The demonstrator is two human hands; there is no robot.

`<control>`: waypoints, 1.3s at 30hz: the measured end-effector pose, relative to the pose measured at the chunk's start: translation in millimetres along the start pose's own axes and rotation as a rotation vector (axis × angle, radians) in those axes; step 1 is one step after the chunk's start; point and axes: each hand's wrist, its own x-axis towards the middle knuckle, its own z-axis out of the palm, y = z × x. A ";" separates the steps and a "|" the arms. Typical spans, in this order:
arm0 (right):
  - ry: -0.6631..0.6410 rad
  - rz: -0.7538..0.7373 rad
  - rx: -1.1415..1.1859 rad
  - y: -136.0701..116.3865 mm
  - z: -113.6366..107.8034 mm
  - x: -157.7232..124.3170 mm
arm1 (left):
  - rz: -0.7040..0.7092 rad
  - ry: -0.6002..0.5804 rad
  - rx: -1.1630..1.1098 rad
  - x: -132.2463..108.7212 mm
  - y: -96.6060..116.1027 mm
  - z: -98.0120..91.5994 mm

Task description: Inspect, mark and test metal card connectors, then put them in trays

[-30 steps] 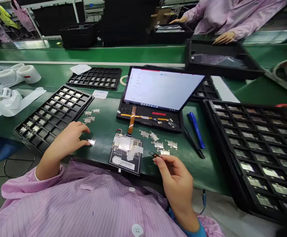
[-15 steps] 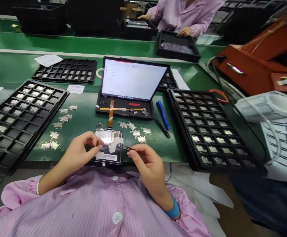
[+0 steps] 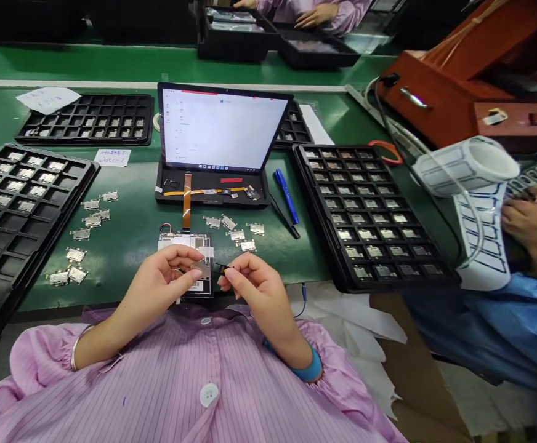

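My left hand [image 3: 169, 277] is closed in a pinch on a small flat silvery module [image 3: 202, 269]. My right hand [image 3: 257, 286] pinches a small black connector piece [image 3: 222, 269] with a bit of orange on it, its tip close to the module; whether they touch I cannot tell. Beneath both hands lies a circuit board [image 3: 165, 241] with white tape and a label, partly covered by my fingers. An orange flex cable [image 3: 186, 206] runs from this board to the lit tablet screen [image 3: 222, 129], which leans upright in a black tray [image 3: 213, 200].
Loose silvery modules lie left [image 3: 81, 234] and right [image 3: 236, 235] of the board. Compartment trays stand at left [image 3: 42, 240], back left [image 3: 123, 104] and right [image 3: 342, 277]. A blue marker [image 3: 287, 195] and black tweezers [image 3: 284, 215] lie near. Another person's hand [image 3: 534, 227] is by a label roll [image 3: 467, 163].
My hands have come together over the board, and a silvery module now shows in my left fingers. The camera view has shifted, and a co-worker's hands show more at the right.
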 end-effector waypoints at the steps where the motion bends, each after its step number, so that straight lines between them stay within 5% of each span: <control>1: -0.021 0.008 0.008 0.8 -0.5 0.1 | 0.010 0.005 0.030 -0.2 0.0 0.5; 20: -0.054 0.036 -0.011 6.4 -5.5 2.4 | -0.022 0.076 0.094 5.3 -1.8 5.0; 25: 0.052 -0.013 -0.055 5.0 -6.1 2.4 | -0.046 0.104 0.018 6.1 0.5 6.3; 39: -0.107 0.042 -0.068 5.9 -2.1 4.9 | -0.089 0.030 -0.022 3.1 1.5 10.0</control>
